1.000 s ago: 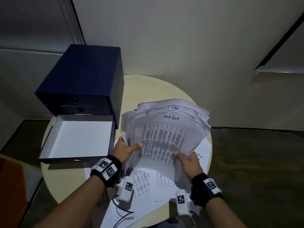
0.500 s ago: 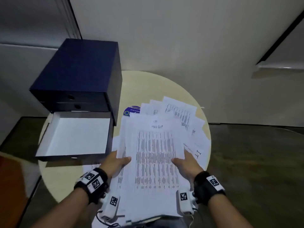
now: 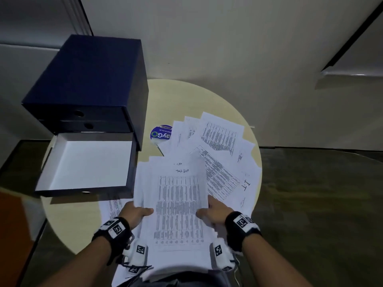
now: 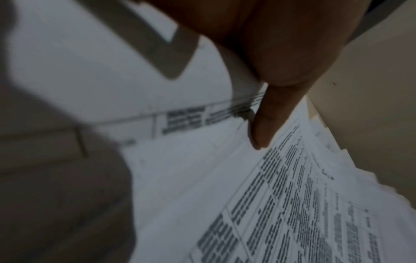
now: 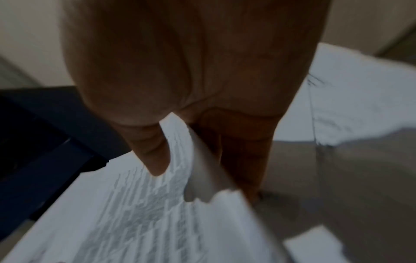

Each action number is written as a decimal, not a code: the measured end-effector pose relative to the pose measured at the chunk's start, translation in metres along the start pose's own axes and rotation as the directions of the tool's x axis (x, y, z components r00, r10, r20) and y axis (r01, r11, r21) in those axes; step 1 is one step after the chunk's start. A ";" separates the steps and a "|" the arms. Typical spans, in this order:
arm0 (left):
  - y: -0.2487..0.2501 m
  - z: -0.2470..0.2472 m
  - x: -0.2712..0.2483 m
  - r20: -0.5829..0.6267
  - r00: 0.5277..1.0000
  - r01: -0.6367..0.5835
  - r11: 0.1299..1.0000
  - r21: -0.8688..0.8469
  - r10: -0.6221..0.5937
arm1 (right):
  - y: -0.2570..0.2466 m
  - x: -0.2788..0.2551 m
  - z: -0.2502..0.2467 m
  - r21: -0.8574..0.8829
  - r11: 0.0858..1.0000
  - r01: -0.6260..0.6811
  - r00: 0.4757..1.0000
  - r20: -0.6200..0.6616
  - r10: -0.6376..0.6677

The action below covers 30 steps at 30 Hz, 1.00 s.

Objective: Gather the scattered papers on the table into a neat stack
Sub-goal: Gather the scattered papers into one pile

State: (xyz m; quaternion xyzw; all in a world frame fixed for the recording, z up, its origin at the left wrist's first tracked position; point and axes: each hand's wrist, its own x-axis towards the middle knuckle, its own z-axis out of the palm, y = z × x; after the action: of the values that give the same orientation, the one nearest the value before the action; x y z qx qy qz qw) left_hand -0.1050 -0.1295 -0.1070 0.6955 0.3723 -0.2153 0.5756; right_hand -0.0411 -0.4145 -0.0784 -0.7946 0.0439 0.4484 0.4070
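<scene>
I hold a thick bundle of printed papers [image 3: 178,204] near the front of the round table [image 3: 182,96]. My left hand [image 3: 136,213] grips its left edge with the thumb on top, and my right hand [image 3: 213,210] grips the right edge the same way. In the left wrist view the thumb [image 4: 265,124] presses on the printed sheets [image 4: 281,204]. In the right wrist view the thumb [image 5: 153,153] lies on top of the sheets [image 5: 135,213] with fingers beneath. More loose papers [image 3: 223,141] lie fanned out on the table behind and right of the bundle.
A dark blue drawer box [image 3: 89,83] stands at the table's left, its bottom drawer [image 3: 87,162] pulled out with a white inside. A round blue sticker [image 3: 160,134] lies beside the box. One sheet [image 3: 110,206] pokes out beneath my left hand.
The bundle, held up and fanned a second ago, has come down and toward me, squarer now. Loose sheets and the blue sticker behind it have come into sight.
</scene>
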 end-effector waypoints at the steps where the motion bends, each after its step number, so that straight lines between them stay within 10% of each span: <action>1: -0.001 -0.001 -0.001 -0.044 0.999 0.009 1.000 -0.011 -0.010 | -0.002 0.002 -0.002 -0.073 0.997 0.004 1.000 -0.029 -0.006; 8: -0.006 -0.006 0.001 -0.181 0.982 0.042 0.997 -0.063 -0.053 | -0.006 0.036 -0.095 -0.301 0.952 0.047 0.828 -0.521 -0.205; 17: -0.011 -0.007 -0.001 -0.207 0.976 0.048 0.997 -0.066 -0.061 | 0.011 0.054 -0.101 -0.296 0.922 -0.250 0.860 -0.505 0.071; 27: -0.011 -0.007 -0.004 -0.180 0.980 0.056 0.988 -0.145 -0.082 | 0.034 0.009 -0.069 0.073 0.994 -0.081 0.966 -0.239 0.096; 30: -0.013 -0.007 -0.002 -0.165 0.984 0.044 0.986 -0.162 -0.071 | 0.041 -0.007 -0.075 0.118 0.993 -0.004 0.933 -0.358 0.046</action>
State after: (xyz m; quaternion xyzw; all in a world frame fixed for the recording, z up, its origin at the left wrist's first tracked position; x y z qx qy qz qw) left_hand -0.1174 -0.1223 -0.1119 0.6525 0.4559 -0.1415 0.5886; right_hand -0.0129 -0.4951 -0.0784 -0.8378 0.1535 0.2971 0.4316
